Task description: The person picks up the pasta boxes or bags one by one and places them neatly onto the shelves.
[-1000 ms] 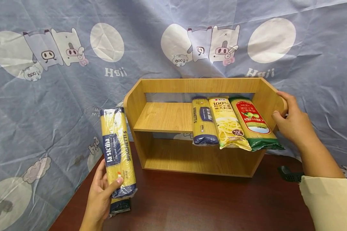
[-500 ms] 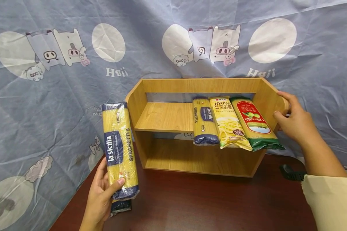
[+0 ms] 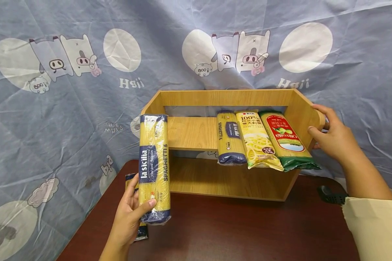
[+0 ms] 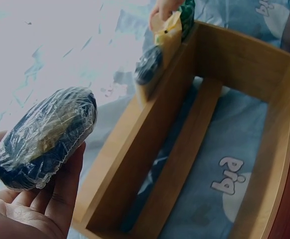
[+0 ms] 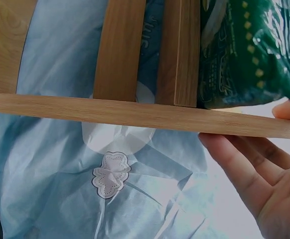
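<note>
My left hand (image 3: 129, 217) grips the lower part of a clear-wrapped spaghetti pack (image 3: 153, 166) with navy ends, thumb across its front. The pack stands nearly upright before the left end of a wooden two-tier shelf (image 3: 192, 132). Its navy end (image 4: 45, 137) faces the left wrist view. With thumb inside and fingers outside, my right hand (image 3: 334, 139) holds the shelf's right side panel, whose edge (image 5: 110, 112) crosses the right wrist view. On the upper tier lie another navy-ended spaghetti pack (image 3: 231, 137), a cream pasta pack (image 3: 258, 139) and a green-and-red pasta pack (image 3: 285, 139).
Another pasta pack (image 3: 142, 232) lies on the dark red table (image 3: 235, 228), partly hidden behind my left hand. A dark plastic object (image 3: 330, 195) sits at the right by my forearm. Behind the shelf hangs a blue printed cloth (image 3: 163, 47).
My left hand has carried the spaghetti pack to the right, now overlapping the shelf's left end and more upright. More of the pack on the table shows. My right hand stays on the side panel.
</note>
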Demonstrator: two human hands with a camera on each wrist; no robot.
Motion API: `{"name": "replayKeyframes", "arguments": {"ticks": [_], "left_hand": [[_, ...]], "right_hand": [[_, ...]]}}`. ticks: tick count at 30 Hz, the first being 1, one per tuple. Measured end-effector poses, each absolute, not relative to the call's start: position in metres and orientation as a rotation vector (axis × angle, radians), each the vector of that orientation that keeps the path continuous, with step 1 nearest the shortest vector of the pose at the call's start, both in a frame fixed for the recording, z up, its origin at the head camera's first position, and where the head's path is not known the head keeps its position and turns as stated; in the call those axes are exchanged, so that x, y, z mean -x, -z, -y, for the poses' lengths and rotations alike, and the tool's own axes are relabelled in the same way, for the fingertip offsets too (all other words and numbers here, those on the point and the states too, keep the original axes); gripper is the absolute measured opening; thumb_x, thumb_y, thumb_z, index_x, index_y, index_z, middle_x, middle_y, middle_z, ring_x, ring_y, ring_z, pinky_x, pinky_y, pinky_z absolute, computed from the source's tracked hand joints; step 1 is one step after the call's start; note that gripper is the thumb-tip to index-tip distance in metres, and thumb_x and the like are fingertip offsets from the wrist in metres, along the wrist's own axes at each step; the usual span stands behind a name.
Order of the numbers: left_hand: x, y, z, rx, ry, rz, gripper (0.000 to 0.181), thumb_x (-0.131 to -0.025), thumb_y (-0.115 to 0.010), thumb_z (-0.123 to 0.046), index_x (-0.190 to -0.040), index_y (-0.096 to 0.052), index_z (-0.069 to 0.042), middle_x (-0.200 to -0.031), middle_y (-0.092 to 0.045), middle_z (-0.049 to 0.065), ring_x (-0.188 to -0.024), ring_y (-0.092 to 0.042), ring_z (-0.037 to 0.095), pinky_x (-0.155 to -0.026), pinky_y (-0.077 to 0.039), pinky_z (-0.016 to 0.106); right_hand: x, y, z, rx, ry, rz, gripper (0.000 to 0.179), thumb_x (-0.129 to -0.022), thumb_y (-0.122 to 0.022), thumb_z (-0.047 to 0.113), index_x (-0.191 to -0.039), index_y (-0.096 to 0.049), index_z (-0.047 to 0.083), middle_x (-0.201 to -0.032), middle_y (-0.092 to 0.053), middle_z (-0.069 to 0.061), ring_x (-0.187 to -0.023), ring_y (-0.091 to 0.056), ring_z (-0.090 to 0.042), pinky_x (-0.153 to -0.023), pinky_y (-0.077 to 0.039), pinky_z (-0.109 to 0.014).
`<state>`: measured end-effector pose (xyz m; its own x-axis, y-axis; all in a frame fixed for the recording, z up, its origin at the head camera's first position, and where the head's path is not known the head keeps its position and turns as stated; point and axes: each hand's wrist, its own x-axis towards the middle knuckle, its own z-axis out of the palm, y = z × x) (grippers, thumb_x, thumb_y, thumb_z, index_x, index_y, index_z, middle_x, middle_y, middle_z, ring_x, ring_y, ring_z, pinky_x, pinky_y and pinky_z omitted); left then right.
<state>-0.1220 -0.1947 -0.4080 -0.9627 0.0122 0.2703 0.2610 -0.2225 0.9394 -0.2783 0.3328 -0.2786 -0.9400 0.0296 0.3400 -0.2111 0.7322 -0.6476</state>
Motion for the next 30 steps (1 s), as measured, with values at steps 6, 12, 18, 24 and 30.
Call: {"name": "replayKeyframes", "arguments": {"ticks": [6,12,18,24,30], "left_hand": [[0.13,0.41,0.185,0.297,2.348,1.896,0.088,-0.092,-0.061,0.008,-0.162,-0.013,-0.015,-0.128,-0.066,0.0,-0.103,-0.072,0.015,-0.082,-0.061,0.031],[0.14,0.414,0.176,0.312,2.359,1.917,0.085,-0.092,-0.063,0.005,-0.161,-0.017,-0.014,-0.129,-0.066,0.0,-0.105,-0.071,0.015,-0.083,-0.061,0.03],[0.154,0.419,0.165,0.325,2.423,1.937,0.084,-0.093,-0.065,0.002,-0.161,-0.02,-0.017,-0.132,-0.064,0.002,-0.106,-0.071,0.018,-0.085,-0.061,0.032],[0.161,0.421,0.159,0.307,2.476,1.941,0.083,-0.093,-0.066,-0.001,-0.161,-0.021,-0.018,-0.133,-0.063,0.007,-0.105,-0.072,0.021,-0.086,-0.061,0.033],[0.167,0.42,0.153,0.339,2.499,1.935,0.081,-0.093,-0.066,-0.003,-0.16,-0.022,-0.018,-0.129,-0.064,0.008,-0.102,-0.073,0.019,-0.084,-0.061,0.032]], "right_hand": [[0.277,0.278,-0.334,-0.169,-1.056,2.619,0.071,-0.102,-0.052,0.026,-0.162,-0.015,0.036,-0.133,-0.049,-0.047,-0.064,-0.059,0.008,-0.05,-0.057,-0.028],[0.277,0.278,-0.335,-0.191,-1.08,2.624,0.073,-0.101,-0.052,0.024,-0.162,-0.014,0.036,-0.137,-0.045,-0.048,-0.067,-0.058,0.01,-0.052,-0.057,-0.029],[0.277,0.279,-0.336,-0.184,-1.096,2.618,0.074,-0.101,-0.052,0.023,-0.162,-0.013,0.037,-0.137,-0.045,-0.048,-0.07,-0.064,0.001,-0.052,-0.057,-0.028],[0.278,0.28,-0.333,-0.173,-1.071,2.632,0.073,-0.102,-0.05,0.023,-0.162,-0.011,0.036,-0.14,-0.043,-0.047,-0.086,-0.07,-0.031,-0.053,-0.057,-0.031],[0.275,0.28,-0.334,-0.158,-1.067,2.628,0.073,-0.102,-0.05,0.025,-0.162,-0.011,0.038,-0.141,-0.042,-0.046,-0.09,-0.07,-0.032,-0.053,-0.058,-0.032]]}}
